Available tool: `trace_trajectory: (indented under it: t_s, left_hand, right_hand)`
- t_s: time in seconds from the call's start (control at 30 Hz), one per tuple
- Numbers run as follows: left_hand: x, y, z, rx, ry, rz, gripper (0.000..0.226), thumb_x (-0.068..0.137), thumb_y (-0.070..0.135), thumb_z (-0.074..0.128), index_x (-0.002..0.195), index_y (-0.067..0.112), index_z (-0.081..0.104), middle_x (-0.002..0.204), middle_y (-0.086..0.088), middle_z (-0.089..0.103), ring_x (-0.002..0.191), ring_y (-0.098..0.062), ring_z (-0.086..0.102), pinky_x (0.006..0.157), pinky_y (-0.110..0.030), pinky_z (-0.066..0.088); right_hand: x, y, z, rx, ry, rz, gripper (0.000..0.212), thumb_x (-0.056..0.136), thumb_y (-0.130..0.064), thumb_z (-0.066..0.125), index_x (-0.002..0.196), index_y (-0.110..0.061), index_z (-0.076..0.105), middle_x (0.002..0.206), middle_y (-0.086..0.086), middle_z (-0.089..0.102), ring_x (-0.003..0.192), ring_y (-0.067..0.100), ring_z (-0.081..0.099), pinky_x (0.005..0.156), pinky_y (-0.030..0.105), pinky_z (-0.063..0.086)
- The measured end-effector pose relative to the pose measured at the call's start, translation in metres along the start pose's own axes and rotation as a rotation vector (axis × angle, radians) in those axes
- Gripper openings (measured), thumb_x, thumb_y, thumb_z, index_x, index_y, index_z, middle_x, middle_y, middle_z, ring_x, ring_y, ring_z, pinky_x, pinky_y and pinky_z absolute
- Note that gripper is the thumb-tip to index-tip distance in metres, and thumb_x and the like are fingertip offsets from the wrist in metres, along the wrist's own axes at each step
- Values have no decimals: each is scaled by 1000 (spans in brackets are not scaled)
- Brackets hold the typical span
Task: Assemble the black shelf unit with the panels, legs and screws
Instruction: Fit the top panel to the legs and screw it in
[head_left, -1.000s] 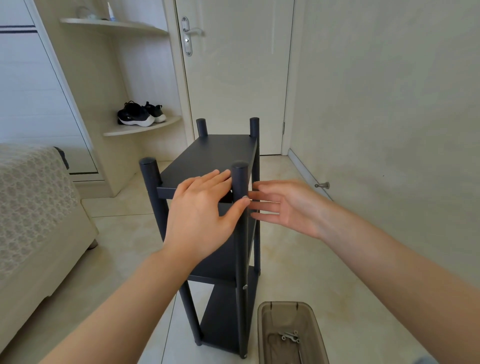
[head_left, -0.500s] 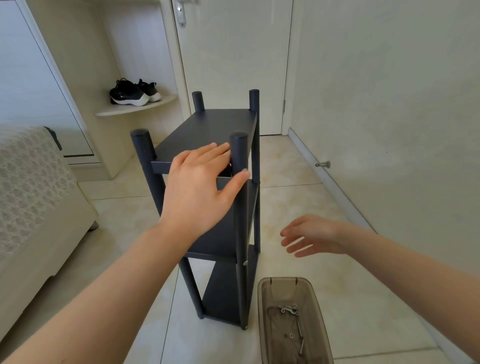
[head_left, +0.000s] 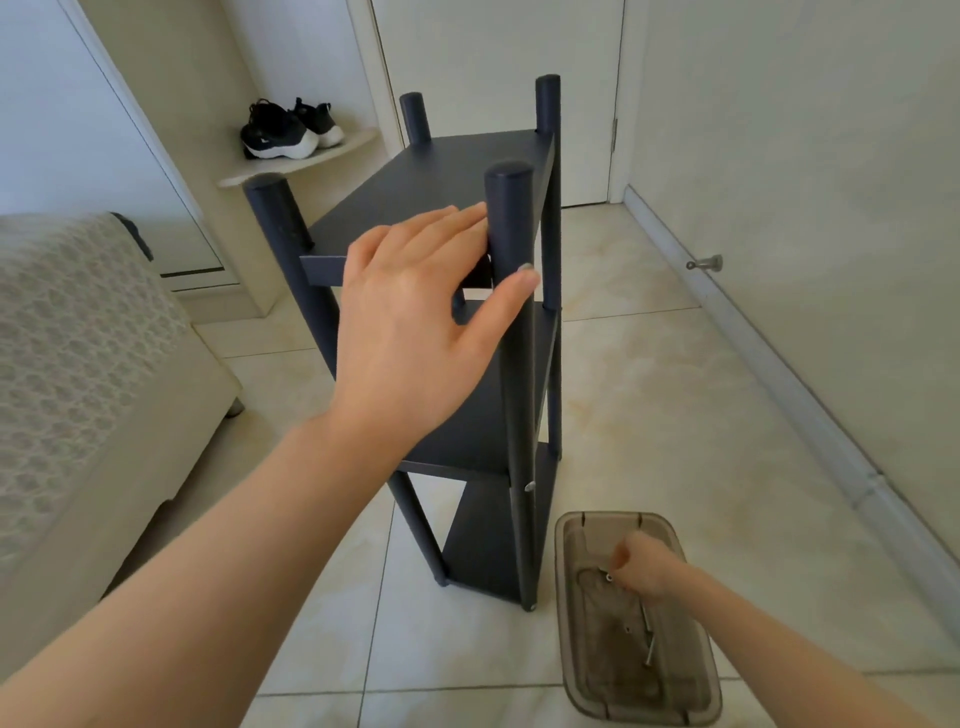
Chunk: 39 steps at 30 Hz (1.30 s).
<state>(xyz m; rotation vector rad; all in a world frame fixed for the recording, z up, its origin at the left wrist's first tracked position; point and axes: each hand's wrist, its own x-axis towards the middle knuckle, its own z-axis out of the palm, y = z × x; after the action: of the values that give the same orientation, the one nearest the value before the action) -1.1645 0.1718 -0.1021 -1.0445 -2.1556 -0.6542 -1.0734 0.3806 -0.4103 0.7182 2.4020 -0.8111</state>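
Floor (head_left: 649, 395): tiled, and all the work sat on it. Bed (head_left: 78, 374) was on the left, well apart from the work.

Shelf unit (head_left: 467, 436) stood on the floor between the bed and the tray (head_left: 675, 691).
- Risk, my read: it was tall with a narrow footprint and was steadied by one hand only. A sideways push at the top joint could rock it or tip it toward the tray.
- If that joint wasn't screwed yet, the panel could shift off its hole.
- Orientation: upright, long axis vertical, with four legs poking above the top panel (head_left: 431, 176).
- The panels' long side ran away from the camera toward the door (head_left: 493, 62). Three panels showed, stacked.

Tray: brownish clear plastic, on the floor just beside the foot of the near right leg (head_left: 511, 218).

Left hand (head_left: 415, 332): flat, with fingers straight and together on the top panel's near edge. The thumb was spread out against the near right leg. It was bracing, not gripping.

Right hand (head_left: 641, 569): down in the tray with fingers bunched over something small and silver. Couldn't tell if it was actually pinched. Fumble risk: a weak pinch could drop it onto the tile, where it would roll.

Screws (head_left: 647, 636): loose in the tray. One screw head (head_left: 529, 486) showed in the near right leg at about middle-panel level.
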Motion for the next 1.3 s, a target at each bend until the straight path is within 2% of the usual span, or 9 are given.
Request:
trace_trajectory:
  t_s: [0.13, 0.17, 0.27, 0.4, 0.77, 0.97, 1.1, 1.2, 1.3]
  left_hand:
    - [0, 1, 4, 3, 40, 5, 39, 101, 50, 45, 105, 20, 69, 104, 9, 68, 111, -14, 60, 103, -44, 38]
    - [-1, 2, 4, 2, 46, 5, 39, 101, 49, 45, 106, 20, 70, 106, 10, 68, 112, -14, 60, 104, -43, 37]
    - [-3, 6, 5, -1, 66, -9, 38, 100, 47, 47, 110, 19, 70, 116, 10, 68, 117, -13, 58, 106, -37, 34]
    - [-4, 9, 5, -8, 95, -19, 38, 99, 46, 47, 109, 19, 71, 115, 13, 67, 116, -10, 56, 105, -28, 30]
    - [-4, 14, 8, -43, 122, -40, 29, 97, 38, 51, 100, 17, 70, 103, 19, 58, 106, -12, 58, 104, -36, 34]
    - [-4, 15, 6, -58, 111, -54, 24, 97, 39, 52, 100, 21, 69, 99, 23, 54, 102, -7, 54, 103, -33, 33]
    - [-4, 16, 6, -72, 102, -45, 7, 97, 40, 52, 97, 34, 55, 97, 28, 50, 101, -3, 50, 102, -31, 33]
    - [-4, 15, 5, -70, 95, -51, 15, 97, 40, 52, 97, 29, 62, 97, 26, 52, 101, -4, 51, 103, -30, 32]
    - [-4, 15, 4, -66, 84, -69, 25, 97, 39, 52, 99, 20, 69, 97, 22, 56, 103, -5, 52, 103, -27, 31]
  right_hand:
    - [27, 13, 28, -74, -11, -1, 11, 96, -17, 53, 86, -16, 54, 100, 5, 61, 98, 23, 63, 64, 21, 43]
    - [32, 16, 33, -74, 0, -7, 5, 97, -18, 53, 93, -15, 56, 104, 4, 62, 99, 23, 63, 68, 21, 45]
    - [51, 28, 46, -53, 39, -29, 23, 97, -15, 51, 119, -13, 59, 118, 8, 65, 108, 23, 62, 84, 25, 48]
    - [65, 38, 55, -78, 50, -54, 28, 100, -12, 43, 124, -15, 56, 125, 9, 61, 112, 24, 60, 93, 28, 47]
    - [80, 48, 75, -178, 158, -121, 17, 99, -18, 38, 100, -20, 54, 109, 5, 63, 89, 21, 62, 80, 35, 55]
    - [85, 54, 86, -224, 217, -157, 25, 101, -18, 35, 114, -18, 56, 114, 5, 62, 98, 22, 62, 84, 36, 53]
    - [92, 58, 80, -289, 175, -176, 22, 93, -11, 52, 114, -19, 52, 119, 5, 57, 101, 22, 60, 82, 35, 53]
    - [99, 62, 60, -338, 176, -196, 20, 92, -10, 54, 112, -15, 53, 119, 8, 55, 99, 24, 60, 78, 31, 50]
    - [105, 66, 37, -331, 198, -181, 18, 96, -12, 43, 108, -15, 56, 115, 9, 61, 99, 24, 61, 83, 33, 51]
